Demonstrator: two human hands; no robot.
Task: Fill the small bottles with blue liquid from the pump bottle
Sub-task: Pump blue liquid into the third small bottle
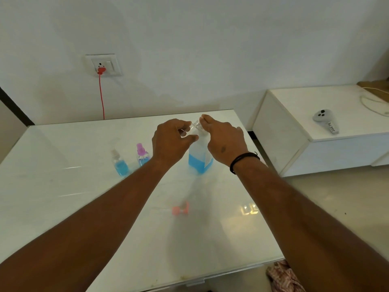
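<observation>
A: Start at the left. What stands on the table (63,207)?

B: At about ten o'clock from the table's middle, a small bottle with a clear cap (119,162), blue liquid in its lower part. Just to its right, a second small bottle with a pink cap (142,155), also blue at the bottom, partly behind the left wrist.

A: And the left hand (170,142)?

B: Fingers curled, pinching a small clear bottle (194,127) up by the top of the pump bottle (199,155). That little one is held tilted in the air, not on the table; how full it is I cannot tell.

A: The pump bottle itself?

B: Upright on the table at roughly twelve o'clock, between the two hands, blue liquid only in its lower part, pale label on its right face.

A: Right hand (225,142)?

B: On the pump head, fingers bent over it and pressing down, fingertips beside the small clear bottle. A black band (244,161) circles that wrist.

A: Anything nearer?

B: A pink cap (181,209) lying on the table at about six o'clock from the pump bottle, blurred.

A: Farther right?

B: A white cabinet (315,148) at two o'clock, with a grey controller (325,121) on top. On the wall at eleven o'clock, a socket (103,64) with a red plug (101,71) and cord hanging down.
</observation>
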